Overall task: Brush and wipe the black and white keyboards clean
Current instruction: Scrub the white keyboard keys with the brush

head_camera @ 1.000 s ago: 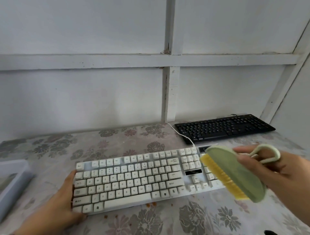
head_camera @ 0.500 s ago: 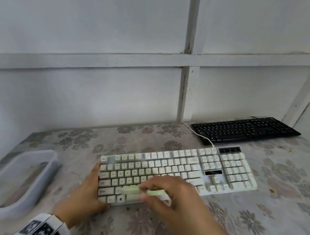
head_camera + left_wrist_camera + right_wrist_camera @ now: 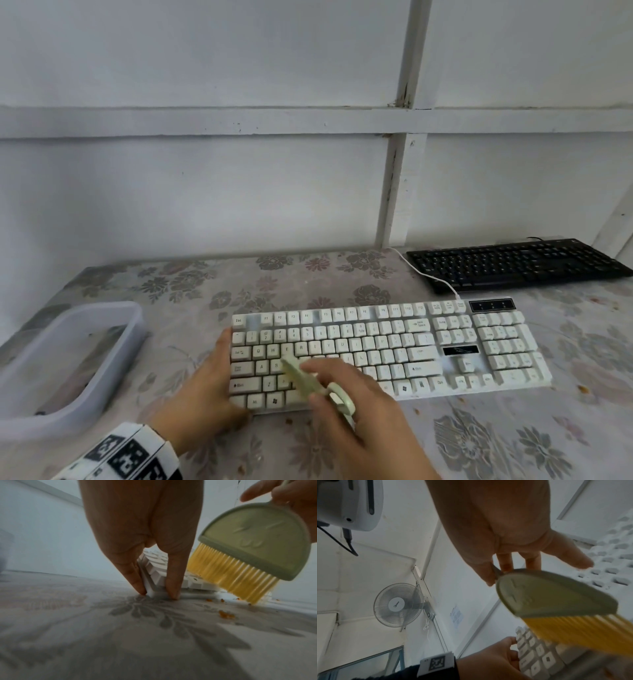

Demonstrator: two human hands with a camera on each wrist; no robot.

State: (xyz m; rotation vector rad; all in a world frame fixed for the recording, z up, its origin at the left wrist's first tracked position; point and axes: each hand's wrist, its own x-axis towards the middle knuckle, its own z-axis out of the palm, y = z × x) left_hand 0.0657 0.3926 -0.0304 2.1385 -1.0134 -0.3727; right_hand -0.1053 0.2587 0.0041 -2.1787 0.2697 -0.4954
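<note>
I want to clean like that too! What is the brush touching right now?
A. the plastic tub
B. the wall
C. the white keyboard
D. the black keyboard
C: the right hand holds the green brush with its yellow bristles down on the white keyboard, near its left end; the black keyboard lies apart at the back.

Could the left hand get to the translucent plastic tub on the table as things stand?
Probably yes. The left hand only rests straight fingers against the white keyboard's left end, holding nothing, and the flowered tablecloth between it and the translucent plastic tub looks bare.
</note>
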